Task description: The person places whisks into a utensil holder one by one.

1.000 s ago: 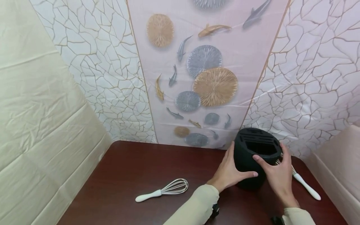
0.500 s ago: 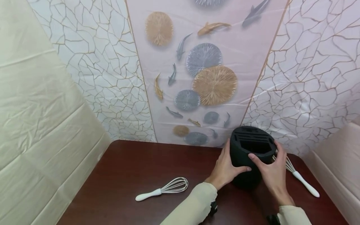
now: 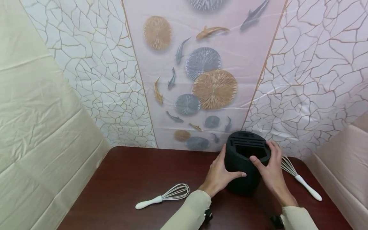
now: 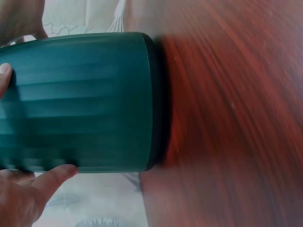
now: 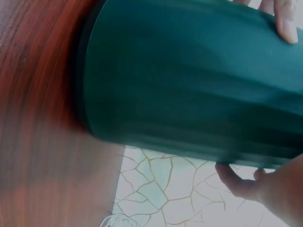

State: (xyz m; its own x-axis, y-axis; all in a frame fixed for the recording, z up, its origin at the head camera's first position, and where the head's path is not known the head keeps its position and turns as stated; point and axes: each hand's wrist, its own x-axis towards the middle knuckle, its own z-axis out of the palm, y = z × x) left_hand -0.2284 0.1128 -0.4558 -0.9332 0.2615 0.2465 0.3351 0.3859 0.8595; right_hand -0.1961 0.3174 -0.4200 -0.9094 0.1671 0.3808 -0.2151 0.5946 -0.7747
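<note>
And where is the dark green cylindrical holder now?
In the head view, the holder is right of centre, held between the left hand and the right hand; a white-handled wire whisk lies to its right.

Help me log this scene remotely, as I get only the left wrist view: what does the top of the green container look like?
Observer: In the head view, the green container has narrow slots and one larger opening in its top.
Operator: I glimpse one whisk beyond it. Is there another?
Observer: Yes, a second whisk lies on the table, left of the container, its wires toward it.
Operator: Which hand's thumb is nearer the top rim?
Observer: The thumb of the right hand; that of the left hand lies lower.
</note>
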